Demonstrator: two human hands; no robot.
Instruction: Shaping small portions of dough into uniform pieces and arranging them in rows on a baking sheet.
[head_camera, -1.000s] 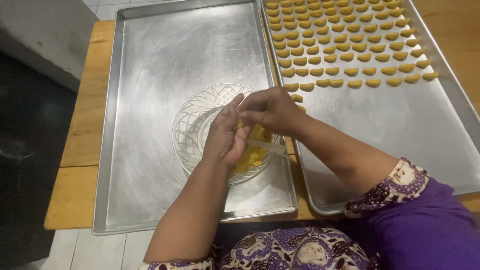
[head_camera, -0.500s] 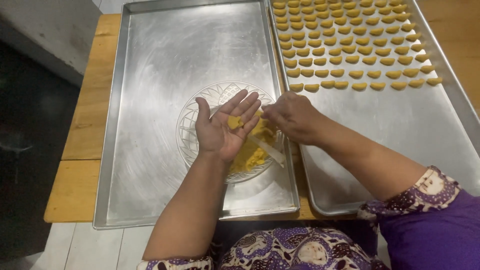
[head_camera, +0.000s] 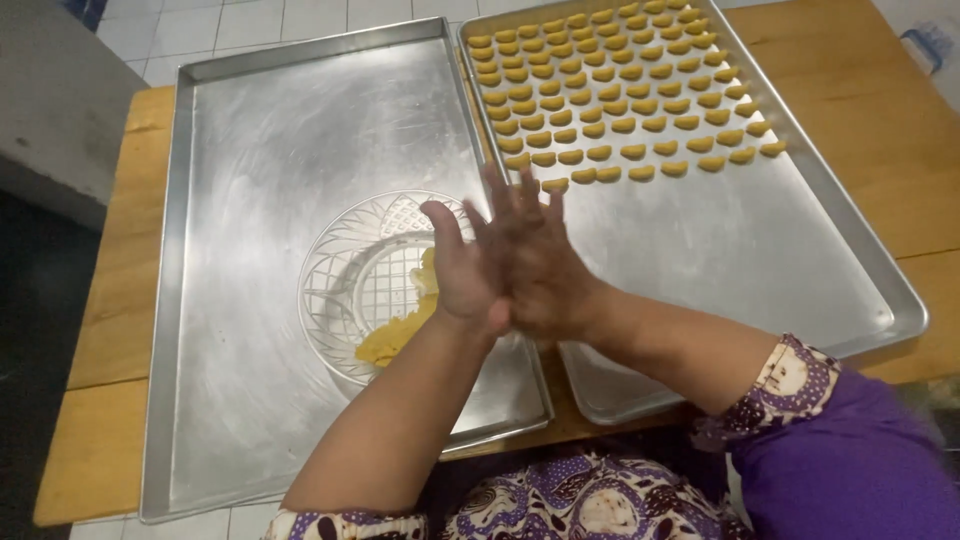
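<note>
My left hand (head_camera: 462, 268) and my right hand (head_camera: 545, 262) are pressed palm to palm with fingers stretched out, above the right edge of a clear patterned glass bowl (head_camera: 335, 265). The small yellow dough piece between the palms is hidden. A lump of yellow dough (head_camera: 395, 335) lies in the bowl, partly behind my left wrist. The bowl stands on the left metal tray (head_camera: 250, 140). Just beyond my fingertips, on the right metal tray (head_camera: 760, 250), are rows of several small crescent-shaped dough pieces (head_camera: 620, 100).
Both trays lie side by side on a wooden table (head_camera: 880, 120). The near half of the right tray is bare metal. A tiled floor shows past the table's far edge, and a grey block (head_camera: 50, 110) stands at the left.
My left palm lay open with a dough piece on it; my right hand has now come over and pressed flat against it. Both hands have lifted slightly toward the right tray.
</note>
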